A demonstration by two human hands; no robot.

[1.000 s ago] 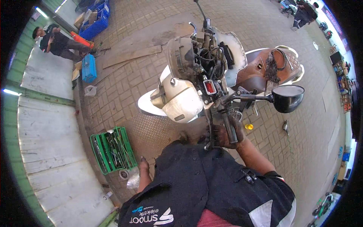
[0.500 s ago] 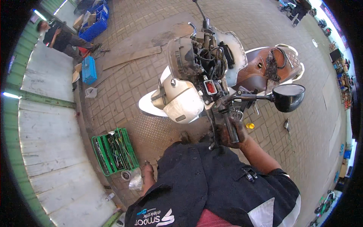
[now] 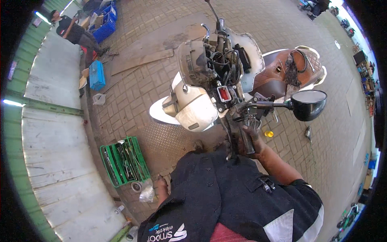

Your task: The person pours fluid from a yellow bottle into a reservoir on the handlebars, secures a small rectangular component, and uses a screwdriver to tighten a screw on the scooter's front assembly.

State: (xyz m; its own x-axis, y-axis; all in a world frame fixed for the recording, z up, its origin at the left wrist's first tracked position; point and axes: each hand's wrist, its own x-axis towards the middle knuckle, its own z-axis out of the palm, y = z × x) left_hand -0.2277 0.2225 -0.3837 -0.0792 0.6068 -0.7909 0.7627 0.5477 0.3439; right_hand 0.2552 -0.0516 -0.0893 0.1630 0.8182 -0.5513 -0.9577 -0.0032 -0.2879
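A white scooter [image 3: 197,108] stands before me with its front part stripped, dark wires and parts bare behind a smoky windscreen [image 3: 192,63]. My right hand [image 3: 256,140] is wrapped round the black handlebar grip [image 3: 246,139], its fingers partly hidden under it. The brake lever [image 3: 231,141] runs beside the grip. On the handlebar sits an uncovered rectangular fluid reservoir [image 3: 223,94], reddish inside. My left hand [image 3: 162,184] hangs low by my side, near a clear plastic bag [image 3: 147,191]; its fingers are too unclear to read. A round mirror [image 3: 308,105] juts out right.
A green toolbox [image 3: 125,161] full of tools stands open at left. A blue toolbox [image 3: 96,75] and blue crates [image 3: 105,24] lie farther off, near a seated person [image 3: 72,30]. A small yellow item [image 3: 269,134] is on the paving. Loose parts lie on the brown seat [image 3: 278,76].
My left hand has drawn slightly back and looks more foreshortened. My right hand stays at the grip. The seated person has shifted and is more upright.
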